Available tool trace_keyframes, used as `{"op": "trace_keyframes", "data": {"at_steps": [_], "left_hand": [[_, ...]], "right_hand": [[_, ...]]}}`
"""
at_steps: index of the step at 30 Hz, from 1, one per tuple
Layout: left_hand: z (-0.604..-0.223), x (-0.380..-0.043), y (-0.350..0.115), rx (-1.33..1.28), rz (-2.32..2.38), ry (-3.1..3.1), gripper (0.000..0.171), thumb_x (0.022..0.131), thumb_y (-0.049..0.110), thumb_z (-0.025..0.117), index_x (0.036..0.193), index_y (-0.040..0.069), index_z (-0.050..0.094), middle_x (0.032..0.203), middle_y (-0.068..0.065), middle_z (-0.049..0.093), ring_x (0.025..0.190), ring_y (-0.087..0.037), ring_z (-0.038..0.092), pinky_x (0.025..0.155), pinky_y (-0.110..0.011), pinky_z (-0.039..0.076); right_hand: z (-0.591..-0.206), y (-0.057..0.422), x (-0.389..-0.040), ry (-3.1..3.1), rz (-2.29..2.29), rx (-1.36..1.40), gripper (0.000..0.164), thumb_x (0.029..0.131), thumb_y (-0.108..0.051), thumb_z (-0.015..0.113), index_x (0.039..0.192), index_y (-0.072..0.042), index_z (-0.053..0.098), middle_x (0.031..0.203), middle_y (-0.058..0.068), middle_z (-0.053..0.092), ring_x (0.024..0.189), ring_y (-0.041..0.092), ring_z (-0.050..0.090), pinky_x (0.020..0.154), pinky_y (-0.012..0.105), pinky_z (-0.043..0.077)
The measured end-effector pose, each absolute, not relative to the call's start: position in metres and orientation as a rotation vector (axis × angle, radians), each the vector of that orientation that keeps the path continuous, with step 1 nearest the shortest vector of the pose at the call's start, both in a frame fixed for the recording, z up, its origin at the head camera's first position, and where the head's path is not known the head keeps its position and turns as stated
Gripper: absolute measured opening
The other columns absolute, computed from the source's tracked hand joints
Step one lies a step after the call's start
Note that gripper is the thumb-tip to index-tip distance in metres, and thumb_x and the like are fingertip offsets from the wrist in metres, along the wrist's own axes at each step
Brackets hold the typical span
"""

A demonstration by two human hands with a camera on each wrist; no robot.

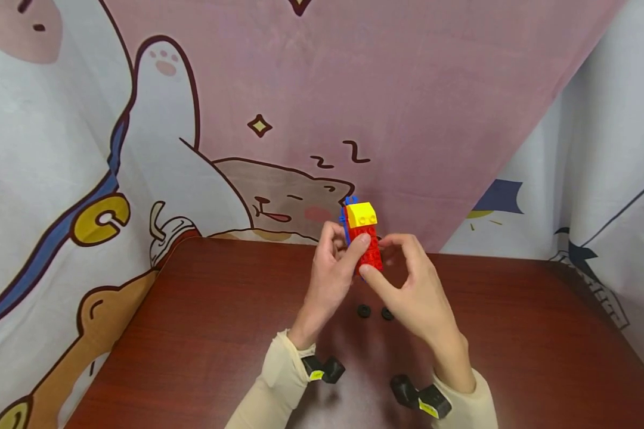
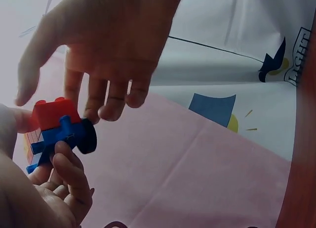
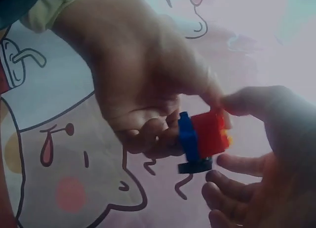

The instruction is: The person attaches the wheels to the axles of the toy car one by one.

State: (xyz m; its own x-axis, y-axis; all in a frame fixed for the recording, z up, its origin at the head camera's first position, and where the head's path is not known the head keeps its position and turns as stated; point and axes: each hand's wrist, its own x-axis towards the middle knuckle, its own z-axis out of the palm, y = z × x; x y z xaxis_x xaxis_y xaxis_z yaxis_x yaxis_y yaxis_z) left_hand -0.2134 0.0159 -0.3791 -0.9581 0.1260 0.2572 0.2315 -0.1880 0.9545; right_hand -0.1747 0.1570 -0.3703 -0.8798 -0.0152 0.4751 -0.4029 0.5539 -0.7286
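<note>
A small toy car of building bricks is up above the table, with red studded bricks point(image 1: 374, 257) and a yellow sloped brick point(image 1: 362, 214) on top. Its blue base point(image 2: 61, 135) has short pegs sticking out, and one black wheel point(image 2: 89, 136) sits on one side. My left hand point(image 1: 327, 271) grips the car, thumb on the red bricks and curled fingers under the blue base. On the other side, my right hand point(image 1: 424, 292) has its fingers extended, fingertips right at the wheel. Its thumb lies close by the red bricks.
Two loose black wheels point(image 1: 364, 311) lie on the brown table point(image 1: 220, 333) below my hands. Black devices with yellow labels point(image 1: 322, 370) are strapped at both wrists. A printed cartoon curtain point(image 1: 408, 119) hangs behind the table and along its sides.
</note>
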Motion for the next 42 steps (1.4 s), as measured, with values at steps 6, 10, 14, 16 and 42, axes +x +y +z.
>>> {"op": "trace_keyframes", "data": {"at_steps": [6,10,14,16,42], "left_hand": [[-0.3808,-0.2137,0.0152,-0.437,-2.256,-1.957,0.031,0.094,0.027,0.066,0.103,0.006,0.045,0.087,-0.01,0.062,0.068,-0.012,0.056,0.058,-0.02,0.046],[-0.3804,-0.2132,0.0157,-0.409,-2.235,-1.99,0.033,0.093,0.03,0.067,0.102,0.008,0.044,0.083,-0.004,0.059,0.067,-0.011,0.054,0.058,-0.02,0.043],[-0.3785,-0.2123,0.016,-0.431,-2.288,-1.968,0.025,0.1,0.027,0.057,0.103,0.006,0.043,0.078,-0.003,0.055,0.058,-0.015,0.048,0.051,-0.022,0.04],[-0.3778,-0.2126,0.0159,-0.436,-2.315,-1.928,0.021,0.102,0.026,0.05,0.103,0.005,0.044,0.076,-0.003,0.051,0.057,-0.017,0.043,0.051,-0.022,0.037],[-0.3757,-0.217,0.0105,-0.511,-2.618,-1.944,0.034,0.103,0.033,0.041,0.114,0.002,0.049,0.08,-0.001,0.055,0.059,-0.014,0.049,0.057,-0.024,0.042]], "right_hand": [[-0.3706,0.155,-0.173,-2.483,1.183,0.335,0.038,0.087,-0.029,0.076,0.116,-0.013,0.058,0.079,-0.004,0.056,0.067,0.011,0.051,0.059,0.024,0.043],[-0.3704,0.1541,-0.1721,-2.514,1.157,0.318,0.031,0.09,-0.029,0.071,0.113,-0.013,0.058,0.071,-0.006,0.055,0.056,0.01,0.048,0.05,0.025,0.04],[-0.3692,0.1549,-0.1725,-2.53,1.249,0.286,0.028,0.094,-0.024,0.066,0.115,-0.009,0.056,0.072,-0.003,0.061,0.057,0.013,0.052,0.051,0.026,0.042],[-0.3682,0.1557,-0.173,-2.543,1.313,0.255,0.028,0.096,-0.023,0.062,0.118,-0.007,0.054,0.075,0.001,0.065,0.059,0.015,0.057,0.054,0.026,0.046],[-0.3643,0.1554,-0.1707,-2.641,1.546,0.274,0.027,0.106,-0.033,0.044,0.123,-0.015,0.055,0.082,0.005,0.068,0.067,0.018,0.063,0.061,0.031,0.053]]}}
